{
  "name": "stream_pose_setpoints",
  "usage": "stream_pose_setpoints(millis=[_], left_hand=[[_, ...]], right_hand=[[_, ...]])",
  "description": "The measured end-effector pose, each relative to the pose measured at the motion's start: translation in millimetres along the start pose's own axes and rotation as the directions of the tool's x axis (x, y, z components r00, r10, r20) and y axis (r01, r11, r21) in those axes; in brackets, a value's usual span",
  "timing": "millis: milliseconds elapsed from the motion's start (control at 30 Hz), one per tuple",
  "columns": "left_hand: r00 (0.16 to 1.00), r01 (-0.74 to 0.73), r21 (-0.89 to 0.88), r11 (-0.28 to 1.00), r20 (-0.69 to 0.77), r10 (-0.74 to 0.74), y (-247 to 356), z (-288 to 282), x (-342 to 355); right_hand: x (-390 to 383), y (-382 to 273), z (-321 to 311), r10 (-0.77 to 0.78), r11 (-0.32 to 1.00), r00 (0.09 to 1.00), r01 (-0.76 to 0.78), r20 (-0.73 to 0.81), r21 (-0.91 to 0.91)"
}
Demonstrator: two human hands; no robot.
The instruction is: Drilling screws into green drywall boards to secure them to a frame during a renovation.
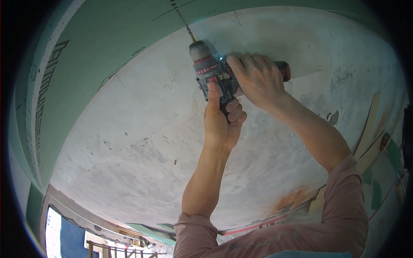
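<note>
A grey and red cordless drill (211, 71) points up and to the left, and its bit meets the edge of a green drywall board (103, 47) overhead. My left hand (221, 120) grips the drill's handle from below, with the forefinger lying along the body. My right hand (258, 77) wraps over the back of the drill from the right. A dotted pencil line runs along the green board just past the bit. Both arms rise from the lower edge in pink sleeves.
A rough white concrete ceiling (142, 150) fills the middle of the view, with pencil marks and rust stains. Green board also curves down the left side. A bright window opening (53, 232) and wooden railing (116, 249) show at the lower left. Scrap board pieces (378, 150) lie at right.
</note>
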State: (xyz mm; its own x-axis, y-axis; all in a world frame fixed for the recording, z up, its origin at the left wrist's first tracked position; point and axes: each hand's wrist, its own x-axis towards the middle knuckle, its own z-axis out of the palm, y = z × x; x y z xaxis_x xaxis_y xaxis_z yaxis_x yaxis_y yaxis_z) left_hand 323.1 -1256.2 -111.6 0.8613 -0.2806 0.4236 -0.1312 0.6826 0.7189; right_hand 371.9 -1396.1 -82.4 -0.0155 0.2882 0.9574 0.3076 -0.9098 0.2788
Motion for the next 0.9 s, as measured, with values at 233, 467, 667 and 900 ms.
stream_pose_setpoints(millis=[233, 467, 667, 900], left_hand=[[1.0, 0.016, -0.038, 0.999, -0.013, -0.016, -0.1, -0.8, 1.0], [0.999, 0.012, -0.023, 1.0, -0.03, -0.013, 0.9, -1.0, 1.3], [1.0, 0.02, -0.04, 0.999, -0.016, -0.02, 1.6, -2.9, 2.2], [0.999, 0.039, -0.059, 0.997, 0.008, -0.038, 3.9, -2.8, 1.1]], right_hand=[[1.2, 0.9, -1.3, -0.017, 1.0, 1.0, 0.017, 0.013, -0.02], [0.9, -0.3, -3.2, -0.026, 0.999, 0.999, 0.027, 0.02, -0.039], [2.0, -1.8, -4.8, -0.021, 0.997, 0.999, 0.025, 0.05, -0.075], [4.1, -1.3, -7.0, -0.036, 0.994, 0.999, 0.033, -0.028, -0.1]])
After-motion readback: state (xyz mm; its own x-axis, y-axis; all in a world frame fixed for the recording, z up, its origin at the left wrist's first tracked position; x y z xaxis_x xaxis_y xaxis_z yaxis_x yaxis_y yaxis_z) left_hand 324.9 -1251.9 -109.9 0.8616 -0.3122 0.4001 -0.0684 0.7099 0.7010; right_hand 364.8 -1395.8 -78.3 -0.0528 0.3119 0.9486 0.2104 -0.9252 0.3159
